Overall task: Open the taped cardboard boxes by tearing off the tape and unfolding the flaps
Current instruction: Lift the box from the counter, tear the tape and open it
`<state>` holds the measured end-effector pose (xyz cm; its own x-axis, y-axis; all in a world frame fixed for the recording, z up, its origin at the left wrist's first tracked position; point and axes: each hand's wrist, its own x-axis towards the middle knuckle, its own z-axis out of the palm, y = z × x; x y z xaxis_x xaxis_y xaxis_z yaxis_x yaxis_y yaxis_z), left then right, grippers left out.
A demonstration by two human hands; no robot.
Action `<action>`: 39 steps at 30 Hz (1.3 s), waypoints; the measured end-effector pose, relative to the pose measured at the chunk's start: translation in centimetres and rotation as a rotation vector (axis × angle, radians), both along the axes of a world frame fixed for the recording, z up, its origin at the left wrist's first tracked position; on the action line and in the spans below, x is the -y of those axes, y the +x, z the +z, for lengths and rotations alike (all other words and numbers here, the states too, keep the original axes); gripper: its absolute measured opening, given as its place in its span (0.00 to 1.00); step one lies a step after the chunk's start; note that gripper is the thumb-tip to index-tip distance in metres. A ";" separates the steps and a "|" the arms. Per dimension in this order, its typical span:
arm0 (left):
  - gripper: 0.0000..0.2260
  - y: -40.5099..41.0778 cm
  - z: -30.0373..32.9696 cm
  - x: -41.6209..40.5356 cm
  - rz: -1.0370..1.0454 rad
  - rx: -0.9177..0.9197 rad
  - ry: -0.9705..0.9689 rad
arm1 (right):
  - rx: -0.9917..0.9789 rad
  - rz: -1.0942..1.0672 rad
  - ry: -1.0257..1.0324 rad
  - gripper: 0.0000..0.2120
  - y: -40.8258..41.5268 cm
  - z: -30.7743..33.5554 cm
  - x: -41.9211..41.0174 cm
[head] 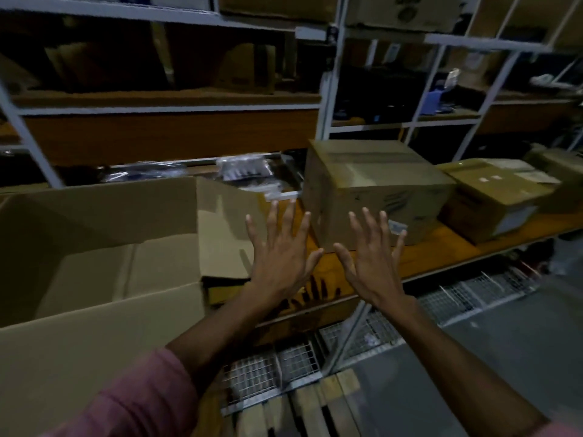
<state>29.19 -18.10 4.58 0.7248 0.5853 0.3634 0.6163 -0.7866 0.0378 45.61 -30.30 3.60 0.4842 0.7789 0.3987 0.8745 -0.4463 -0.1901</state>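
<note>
A closed, taped cardboard box point(375, 187) stands on the orange shelf point(441, 257) at centre right. A large cardboard box point(104, 247) at the left stands open, its flaps unfolded and its inside bare. My left hand point(280, 253) hovers palm down with fingers spread, between the open box and the taped one. My right hand point(372, 257) is spread the same way just in front of the taped box. Neither hand holds anything.
Another taped box point(492, 197) with labels lies on the shelf to the right. Plastic-wrapped goods point(246, 168) lie behind the open box. Grey metal racking uprights point(328, 99) frame the shelves. Wire mesh point(262, 376) and a wooden pallet point(318, 408) sit below.
</note>
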 end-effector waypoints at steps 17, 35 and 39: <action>0.33 21.1 0.3 -2.8 -0.049 -0.128 -0.038 | -0.116 -0.001 -0.057 0.38 20.7 0.1 -2.3; 0.35 37.0 -2.6 -14.7 0.256 -0.042 -0.351 | -0.146 0.075 -0.280 0.38 39.0 -0.2 -14.5; 0.34 36.7 -1.7 -12.8 0.211 -0.062 -0.272 | -0.075 0.039 -0.350 0.33 39.9 -1.0 -13.1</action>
